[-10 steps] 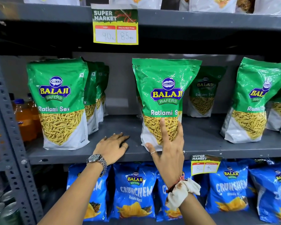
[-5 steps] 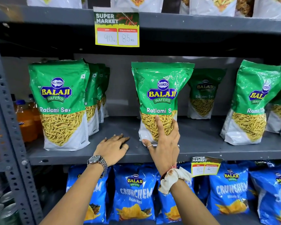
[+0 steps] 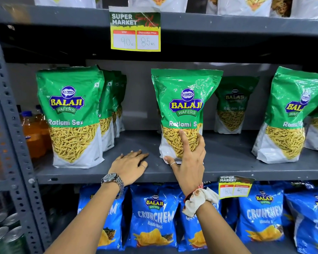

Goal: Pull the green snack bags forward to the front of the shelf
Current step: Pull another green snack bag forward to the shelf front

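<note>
One view only, from the head camera, looking at a grey metal shelf [image 3: 228, 171] stocked with green snack bags. Right hand [image 3: 188, 158] is clamped on the lower front of the middle green bag [image 3: 184, 99], thumb at its bottom left corner and fingers spread over the yellow panel; the bag stands upright, its base near the front edge but not quite at it. Left hand [image 3: 129, 166] lies flat on the bare shelf just left of that bag, fingers together and gripping nothing. At the far left, a front bag [image 3: 70, 114] already stands close to the edge, with a row of more bags behind it. Toward the right, another bag [image 3: 290, 116] also sits fairly far forward. One bag [image 3: 233, 105] remains deep at the back, between the middle and right ones. By my reading the job is partly done: the held bag needs a last tug, and the rear bag remains to be brought up.
</note>
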Tool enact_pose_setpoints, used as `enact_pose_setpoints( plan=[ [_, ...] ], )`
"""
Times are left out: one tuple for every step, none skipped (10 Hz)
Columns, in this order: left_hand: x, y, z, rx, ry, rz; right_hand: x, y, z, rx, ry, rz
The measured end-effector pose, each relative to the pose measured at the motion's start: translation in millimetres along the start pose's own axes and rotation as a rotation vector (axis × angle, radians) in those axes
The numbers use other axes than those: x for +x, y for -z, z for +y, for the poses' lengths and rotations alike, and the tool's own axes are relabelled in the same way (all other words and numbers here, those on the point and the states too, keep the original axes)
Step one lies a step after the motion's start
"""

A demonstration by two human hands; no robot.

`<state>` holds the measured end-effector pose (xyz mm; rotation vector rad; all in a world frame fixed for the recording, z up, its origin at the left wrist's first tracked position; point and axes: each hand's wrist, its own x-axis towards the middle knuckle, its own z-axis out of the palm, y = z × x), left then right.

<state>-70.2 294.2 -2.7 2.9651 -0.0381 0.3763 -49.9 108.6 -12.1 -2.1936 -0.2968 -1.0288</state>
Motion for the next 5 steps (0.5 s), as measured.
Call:
enact_pose_setpoints(
  plan=[
    [0.2,0.3,0.4,-0.001,0.004,-0.006,0.4,0.3,0.0,0.010,0.000,0.004],
    [0.1,1.6,0.7,0.001,0.003,-0.005,0.9,-0.1,0.9,0.020,0.004,0.009],
    [-2.1,2.3,1.9,0.010,0.001,-0.009,-0.4,0.4,1.1,0.014,0.008,0.010],
    [-1.2,4.2,1.9,-0.008,0.007,-0.011,-0.9,2.2,0.3,0.000,0.017,0.024],
    [-3.9,4.1,2.9,-0.018,0.008,0.015,-5.8,7.4,3.3,0.021,0.072,0.017]
  ],
)
